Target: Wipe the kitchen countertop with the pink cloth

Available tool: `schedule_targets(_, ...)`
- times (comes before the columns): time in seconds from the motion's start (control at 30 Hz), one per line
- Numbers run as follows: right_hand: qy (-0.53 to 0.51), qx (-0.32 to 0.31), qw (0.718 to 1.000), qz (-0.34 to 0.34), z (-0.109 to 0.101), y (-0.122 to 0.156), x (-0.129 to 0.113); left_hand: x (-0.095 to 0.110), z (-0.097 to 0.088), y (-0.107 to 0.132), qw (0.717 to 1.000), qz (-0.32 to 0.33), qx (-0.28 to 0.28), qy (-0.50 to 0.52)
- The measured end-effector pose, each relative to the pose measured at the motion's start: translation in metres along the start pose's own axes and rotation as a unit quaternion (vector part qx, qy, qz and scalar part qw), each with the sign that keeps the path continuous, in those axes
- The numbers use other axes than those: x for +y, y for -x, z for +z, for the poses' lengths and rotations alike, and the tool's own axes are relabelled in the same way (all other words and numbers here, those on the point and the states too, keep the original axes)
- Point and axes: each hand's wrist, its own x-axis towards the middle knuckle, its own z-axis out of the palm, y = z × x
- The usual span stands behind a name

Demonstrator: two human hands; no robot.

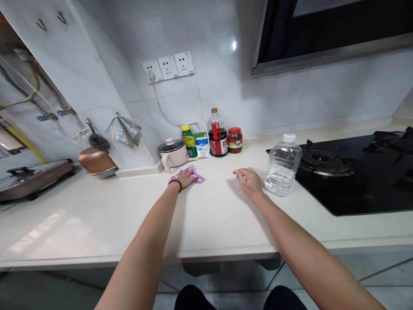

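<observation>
My left hand (184, 177), with a dark beaded bracelet on its wrist, presses down on a crumpled purple cloth (196, 176) on the white countertop (219, 215). Part of the cloth is hidden beneath the palm and fingers. To the right, my right hand (249, 181) hovers near the counter, its fingers curled together with nothing visible in them. Just beyond it stands a large clear plastic bottle (283, 165) with a white cap, holding clear liquid; hand and bottle look apart. A cream electric pot (174, 154) with a glass lid sits behind my left hand.
Along the wall stand a green yellow-capped bottle (189, 141), a blue-white packet (202, 145), a dark sauce bottle (218, 142) and a red-lidded jar (235, 141). A black gas hob (348, 189) lies right. Copper-coloured bowl (97, 161) and electric pan (35, 177) are left; a white cord (163, 107) hangs from the sockets.
</observation>
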Motion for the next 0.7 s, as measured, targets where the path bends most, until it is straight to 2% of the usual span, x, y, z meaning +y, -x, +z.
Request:
schedule_targets(0.1,-0.003,0.003,1.0,0.007,-0.001,-0.001,0.001,-0.012,0.003,0.028,1.0,-0.007,-0.006,-0.011)
schedule_targets(0.2,-0.003,0.007,1.0,0.01,0.001,-0.002,0.003,-0.014,0.005,0.058,1.0,-0.015,-0.013,-0.023)
schedule_targets(0.3,0.005,0.018,1.0,0.017,0.004,-0.003,0.004,-0.01,0.009,0.089,0.999,-0.004,-0.024,-0.039)
schedule_targets(0.4,0.016,0.023,0.999,0.028,0.007,-0.004,0.005,0.004,0.014,0.117,0.997,0.041,-0.047,-0.053)
schedule_targets(0.47,0.019,0.022,0.999,0.033,0.008,-0.005,0.006,0.02,0.017,0.135,0.994,0.077,-0.061,-0.05)
schedule_targets(0.53,0.022,0.022,0.999,0.039,0.009,-0.005,0.007,0.045,0.02,0.15,0.99,0.115,-0.073,-0.037)
schedule_targets(0.7,0.032,0.025,0.998,0.054,0.007,-0.005,0.013,0.135,0.03,0.172,0.962,0.253,-0.101,-0.006)
